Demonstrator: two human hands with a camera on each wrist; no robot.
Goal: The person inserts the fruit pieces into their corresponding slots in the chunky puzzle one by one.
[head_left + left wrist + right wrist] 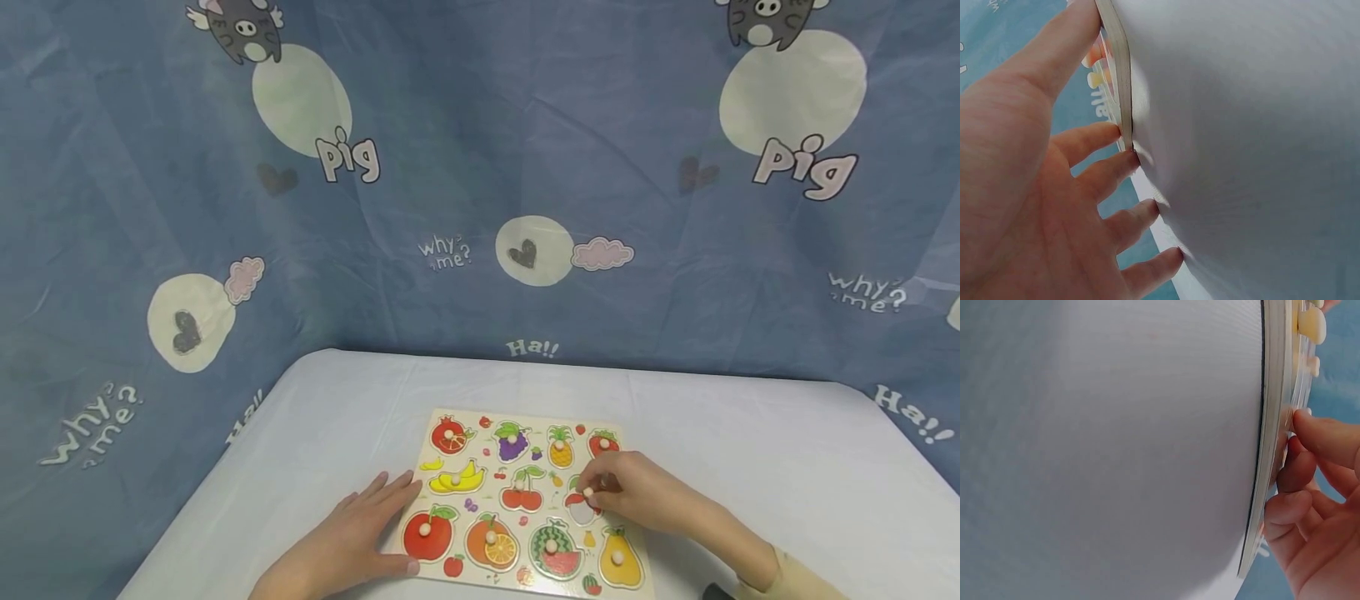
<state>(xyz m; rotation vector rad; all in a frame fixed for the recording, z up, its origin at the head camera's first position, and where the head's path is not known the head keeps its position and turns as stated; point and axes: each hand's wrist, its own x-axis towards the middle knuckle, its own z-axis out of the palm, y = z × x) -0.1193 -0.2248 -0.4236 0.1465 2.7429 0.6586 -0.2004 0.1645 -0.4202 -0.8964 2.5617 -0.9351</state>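
A wooden fruit puzzle board (480, 498) lies on the table, its knobbed pieces sitting in their cut-outs. My right hand (637, 492) reaches over the board's right side and pinches the small knob of a red fruit puzzle piece (574, 500), partly hidden by the fingers. A pale grey-white patch shows below that knob; I cannot tell if it is the piece or bare recess. At the board's left edge rests my left hand (352, 533), fingers spread and fairly straight. In the left wrist view its thumb and fingertips touch the board's edge (1124, 81) and the white cloth.
Around the red fruit piece sit the strawberry (602, 442), cherry (521, 492), watermelon (555, 550) and pear (620, 558) pieces. An apple piece (429, 533) is near the left hand. The white-covered table (712, 433) meets a blue patterned cloth (420, 308) behind.
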